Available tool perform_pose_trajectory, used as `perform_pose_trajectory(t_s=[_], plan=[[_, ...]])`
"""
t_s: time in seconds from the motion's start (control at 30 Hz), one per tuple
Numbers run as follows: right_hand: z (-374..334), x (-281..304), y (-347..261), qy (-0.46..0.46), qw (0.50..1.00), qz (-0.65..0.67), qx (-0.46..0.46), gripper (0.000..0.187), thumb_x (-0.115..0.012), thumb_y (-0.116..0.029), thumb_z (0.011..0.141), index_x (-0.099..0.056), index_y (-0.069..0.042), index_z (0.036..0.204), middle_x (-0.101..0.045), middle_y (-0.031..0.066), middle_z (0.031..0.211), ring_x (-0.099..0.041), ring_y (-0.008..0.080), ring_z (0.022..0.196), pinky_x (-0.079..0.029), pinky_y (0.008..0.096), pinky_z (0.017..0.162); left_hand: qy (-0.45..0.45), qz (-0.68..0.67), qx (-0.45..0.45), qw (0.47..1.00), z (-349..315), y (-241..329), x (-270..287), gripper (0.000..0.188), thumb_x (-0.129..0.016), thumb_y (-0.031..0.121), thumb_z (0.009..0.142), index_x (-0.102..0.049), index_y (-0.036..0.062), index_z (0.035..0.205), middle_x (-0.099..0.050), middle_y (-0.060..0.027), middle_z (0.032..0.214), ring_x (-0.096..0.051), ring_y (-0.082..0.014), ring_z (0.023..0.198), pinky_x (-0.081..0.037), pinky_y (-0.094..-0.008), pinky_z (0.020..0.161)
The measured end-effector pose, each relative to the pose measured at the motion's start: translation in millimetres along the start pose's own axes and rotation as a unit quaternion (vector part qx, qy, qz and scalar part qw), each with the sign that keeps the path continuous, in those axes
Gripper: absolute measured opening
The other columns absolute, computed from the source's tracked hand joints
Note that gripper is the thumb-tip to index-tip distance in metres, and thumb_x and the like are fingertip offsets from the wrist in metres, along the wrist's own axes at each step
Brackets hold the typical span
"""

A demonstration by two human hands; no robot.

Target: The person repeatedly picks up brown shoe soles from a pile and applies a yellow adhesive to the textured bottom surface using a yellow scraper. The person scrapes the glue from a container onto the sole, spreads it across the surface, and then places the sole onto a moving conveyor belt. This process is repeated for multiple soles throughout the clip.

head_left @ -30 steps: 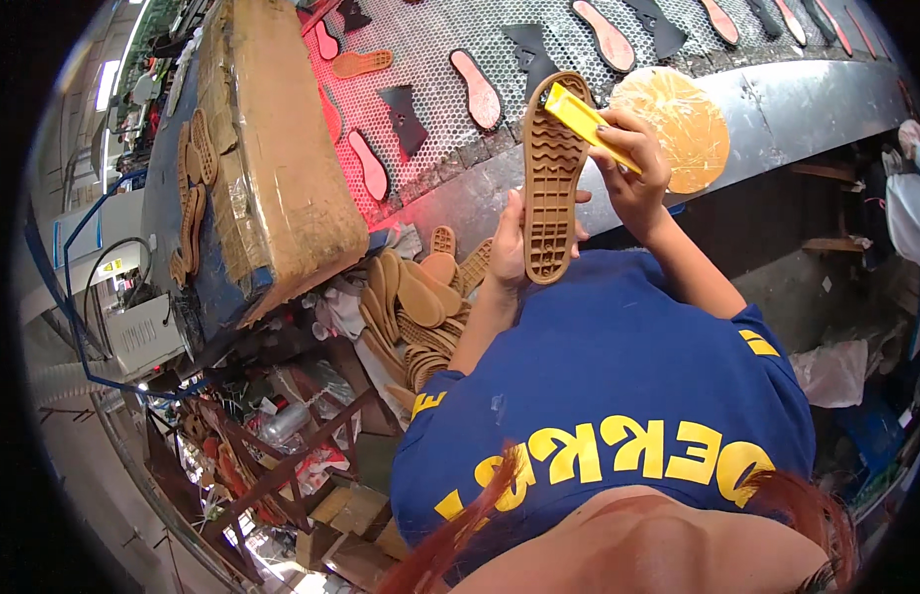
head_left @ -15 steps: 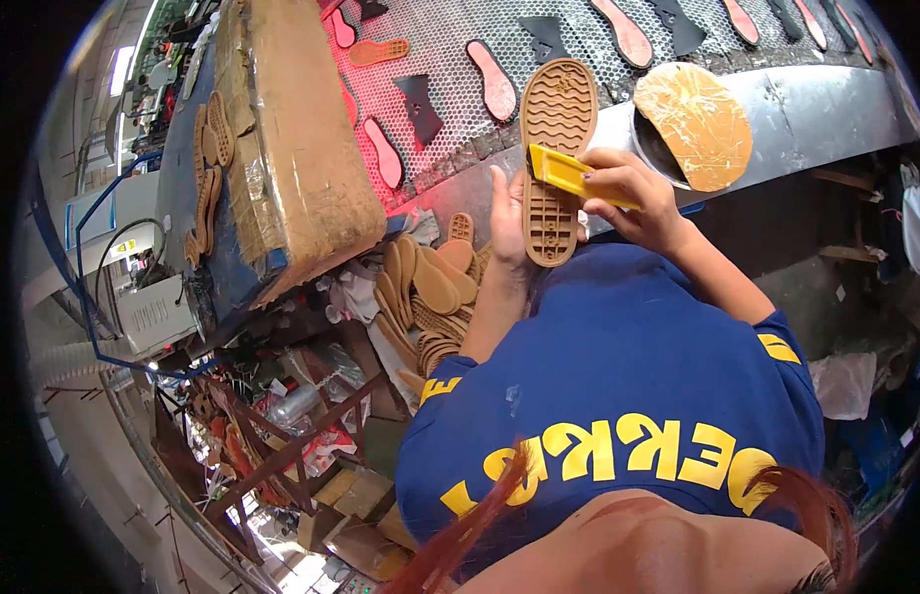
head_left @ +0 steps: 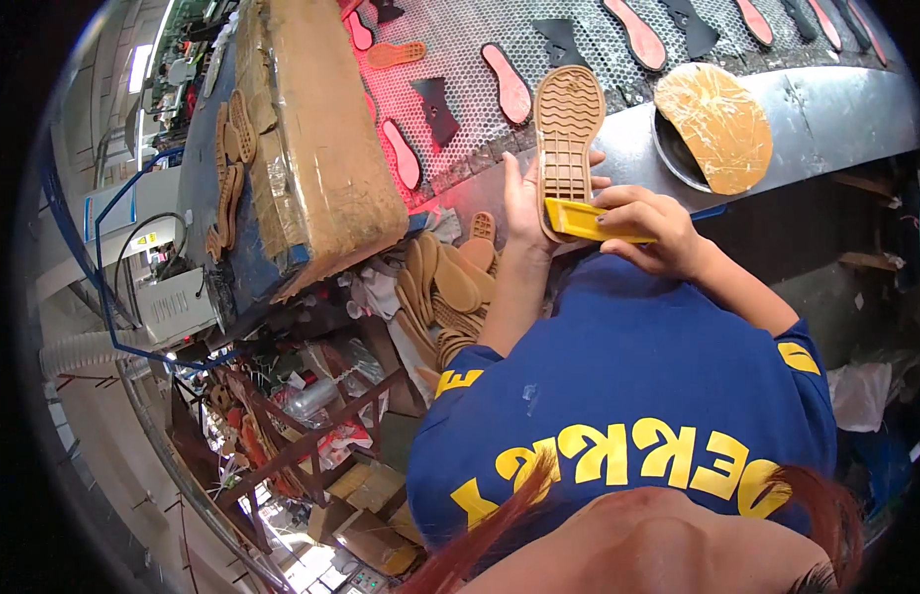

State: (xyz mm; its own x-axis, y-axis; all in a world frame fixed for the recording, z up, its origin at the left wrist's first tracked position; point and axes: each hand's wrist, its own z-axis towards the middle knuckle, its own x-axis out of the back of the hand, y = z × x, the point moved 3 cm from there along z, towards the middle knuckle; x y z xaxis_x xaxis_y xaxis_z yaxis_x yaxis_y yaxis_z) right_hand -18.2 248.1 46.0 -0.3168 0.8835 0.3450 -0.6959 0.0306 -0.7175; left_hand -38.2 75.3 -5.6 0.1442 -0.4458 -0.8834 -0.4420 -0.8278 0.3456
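A tan shoe sole (head_left: 570, 114) stands nearly upright in front of me, its wavy and gridded tread facing up toward me. My left hand (head_left: 527, 203) supports it from behind; the thumb sticks up on the left and fingertips show past the right edge. In my right hand (head_left: 658, 228) is a flat yellow tool (head_left: 575, 220), pinched between thumb and fingers. It lies across the lower end of the sole and hides part of the tread there. Its working edge is too small to make out.
Beyond the sole, a mesh conveyor (head_left: 460, 69) carries pink insoles (head_left: 507, 84) and black cut pieces (head_left: 437, 111). A round pot (head_left: 678, 148), partly covered by a scratched tan board (head_left: 722, 129), sits on the metal ledge at right. Left are a cardboard box (head_left: 331, 148) and piled soles (head_left: 450, 282).
The yellow tool in my right hand has moved down the sole, from its middle to its lower end. The left hand still holds the sole. The whole view has shifted slightly.
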Motion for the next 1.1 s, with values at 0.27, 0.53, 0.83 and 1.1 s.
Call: perform_pose_trajectory(t_s=[0.27,0.53,0.83,1.1], plan=[[-0.3,0.3,-1.5,-0.024,0.999,0.031,-0.018,0.028,-0.075,-0.009,0.078,-0.056,-0.002,0.098,-0.062,0.0167,0.111,-0.065,0.0347,0.094,-0.054,0.0384,0.077,-0.022,0.01,0.02,1.0,0.9,3.6,7.2,0.088,-0.002,0.067,0.093,-0.032,0.0004,0.144,-0.05,-0.0333,0.129,-0.064,-0.0434,0.096,-0.057,-0.0528,0.08],[15.0,16.6,14.3,-0.111,0.976,0.175,-0.06,0.016,-0.066,-0.01,0.086,-0.058,-0.001,0.096,-0.062,0.0157,0.112,-0.063,0.0303,0.098,-0.05,0.0355,0.085,0.048,-0.033,0.073,0.996,0.3,4.7,-1.5,0.093,-0.005,0.071,0.092,-0.039,-0.002,0.138,-0.055,-0.0307,0.124,-0.061,-0.0417,0.107,-0.051,-0.0519,0.092],[-4.8,48.4,61.0,0.093,0.927,0.337,-0.132,0.012,-0.059,-0.001,0.089,-0.061,-0.001,0.101,-0.061,0.0104,0.109,-0.06,0.0189,0.101,-0.047,0.0311,0.09,-0.104,-0.004,0.074,0.992,1.1,3.4,7.6,0.083,-0.009,0.065,0.096,-0.033,0.0012,0.144,-0.052,-0.0281,0.13,-0.062,-0.0418,0.104,-0.059,-0.0513,0.07],[-118.5,52.4,137.7,0.118,0.909,-0.306,-0.258,0.01,-0.06,-0.004,0.086,-0.065,-0.002,0.096,-0.061,0.0151,0.09,-0.06,0.0343,0.084,-0.048,0.0391,0.074,-0.014,0.084,-0.182,0.98,7.0,14.6,12.7,0.053,-0.052,0.027,0.098,-0.033,0.0103,0.145,-0.043,-0.0157,0.143,-0.043,-0.0318,0.131,-0.042,-0.0506,0.105]])
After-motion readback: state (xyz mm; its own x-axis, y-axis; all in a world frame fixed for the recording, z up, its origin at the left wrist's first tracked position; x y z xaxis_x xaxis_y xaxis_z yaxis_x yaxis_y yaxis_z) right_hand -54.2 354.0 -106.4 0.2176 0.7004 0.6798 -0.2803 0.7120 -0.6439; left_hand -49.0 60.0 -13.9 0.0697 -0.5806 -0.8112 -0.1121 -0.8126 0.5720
